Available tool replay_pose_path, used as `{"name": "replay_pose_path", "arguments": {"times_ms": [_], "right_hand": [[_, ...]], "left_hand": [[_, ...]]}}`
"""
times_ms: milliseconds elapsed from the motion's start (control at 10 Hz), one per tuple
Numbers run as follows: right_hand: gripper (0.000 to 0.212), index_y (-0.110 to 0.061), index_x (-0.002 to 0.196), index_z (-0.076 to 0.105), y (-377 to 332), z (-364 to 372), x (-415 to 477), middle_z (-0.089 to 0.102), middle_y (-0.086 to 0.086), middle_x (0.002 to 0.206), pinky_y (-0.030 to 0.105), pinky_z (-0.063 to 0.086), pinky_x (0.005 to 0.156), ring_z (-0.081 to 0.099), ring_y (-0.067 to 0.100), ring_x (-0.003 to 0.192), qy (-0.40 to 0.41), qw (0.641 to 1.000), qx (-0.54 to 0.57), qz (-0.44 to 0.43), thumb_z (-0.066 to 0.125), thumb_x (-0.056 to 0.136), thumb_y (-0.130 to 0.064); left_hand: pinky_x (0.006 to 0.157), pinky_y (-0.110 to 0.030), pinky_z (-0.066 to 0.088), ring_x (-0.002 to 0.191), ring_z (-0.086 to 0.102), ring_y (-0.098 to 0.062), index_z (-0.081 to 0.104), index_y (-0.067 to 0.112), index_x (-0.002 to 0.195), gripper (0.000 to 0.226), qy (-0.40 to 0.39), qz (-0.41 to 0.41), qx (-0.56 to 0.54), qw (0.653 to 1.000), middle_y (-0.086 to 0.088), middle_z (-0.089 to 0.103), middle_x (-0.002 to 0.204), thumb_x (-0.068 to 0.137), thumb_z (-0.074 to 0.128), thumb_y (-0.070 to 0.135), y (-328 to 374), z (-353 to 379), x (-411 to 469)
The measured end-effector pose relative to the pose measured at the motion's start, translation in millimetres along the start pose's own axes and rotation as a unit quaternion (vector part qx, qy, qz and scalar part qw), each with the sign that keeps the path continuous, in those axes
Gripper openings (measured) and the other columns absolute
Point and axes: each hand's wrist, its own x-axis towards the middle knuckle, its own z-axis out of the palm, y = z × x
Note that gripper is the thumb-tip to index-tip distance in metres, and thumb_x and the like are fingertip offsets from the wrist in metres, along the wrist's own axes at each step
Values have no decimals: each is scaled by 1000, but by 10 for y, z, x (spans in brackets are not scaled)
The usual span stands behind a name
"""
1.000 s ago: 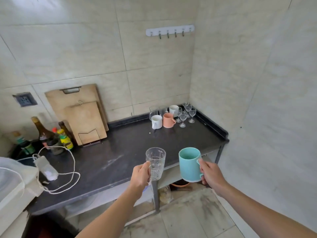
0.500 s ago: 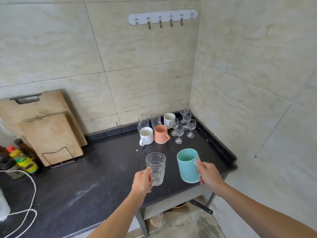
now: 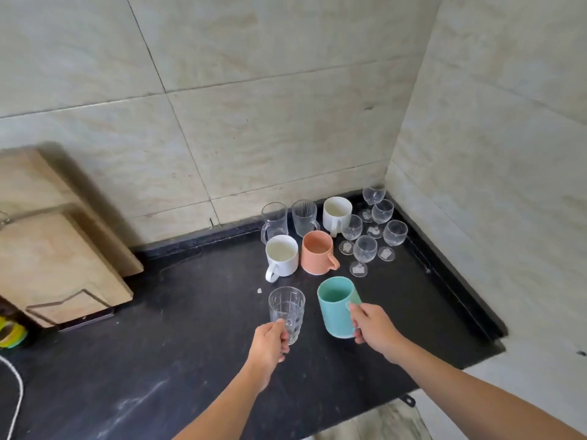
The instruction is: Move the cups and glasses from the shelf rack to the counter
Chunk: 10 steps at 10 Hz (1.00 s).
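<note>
Left hand (image 3: 270, 342) grips fragile, probably slippery glass tumbler (image 3: 286, 311) low (near base); right hand (image 3: 374, 331) clasps teal mug (image 3: 337, 308) by handle.

Teal mug (image 3: 337, 308), cut-patterned clear tumbler (image 3: 286, 309), peach mug (image 3: 317, 256), 2 seemingly white mugs (image 3: 282, 255), black counter (image 3: 190, 338).

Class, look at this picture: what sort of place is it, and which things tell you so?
Most likely a home kitchen corner: a dark stone counter against tiled walls, wooden chopping boards leaning at the left, and mugs and small stemmed wine glasses gathered in the corner.
</note>
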Motion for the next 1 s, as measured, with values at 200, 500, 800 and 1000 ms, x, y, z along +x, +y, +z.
{"name": "replay_pose_path", "arguments": {"times_ms": [200,500,800,1000], "right_hand": [[38,-9,69,52,-53,129,480,54,9,66,34,47,60,55,21,62,-13,1000,-1,-20,44,101,-28],[35,-9,74,58,113,27,840,63,3,71,37,52,66,67,26,74,-43,998,-25,-39,44,102,-25],[26,-17,85,60,334,-220,1013,66,0,93,37,51,75,65,12,88,-111,987,-108,-42,42,102,-25],[19,-19,83,61,123,-420,1057,56,0,92,40,48,78,59,19,82,-100,957,-253,-103,54,95,-31]], "left_hand": [[67,-36,40,59,43,-20,48,10,57,42,-21,-10,-5,1000,-1,46,50,98,40,13,91,-26,465],[86,-46,50,59,48,-20,45,17,44,44,0,-47,-35,998,-1,51,51,87,41,9,50,67,772],[88,-43,50,73,57,-26,59,10,47,36,68,-57,-38,995,-9,65,60,77,41,15,23,269,819],[70,-34,41,68,46,-18,51,12,54,23,94,-21,47,994,0,55,64,76,49,20,48,299,676]]}}
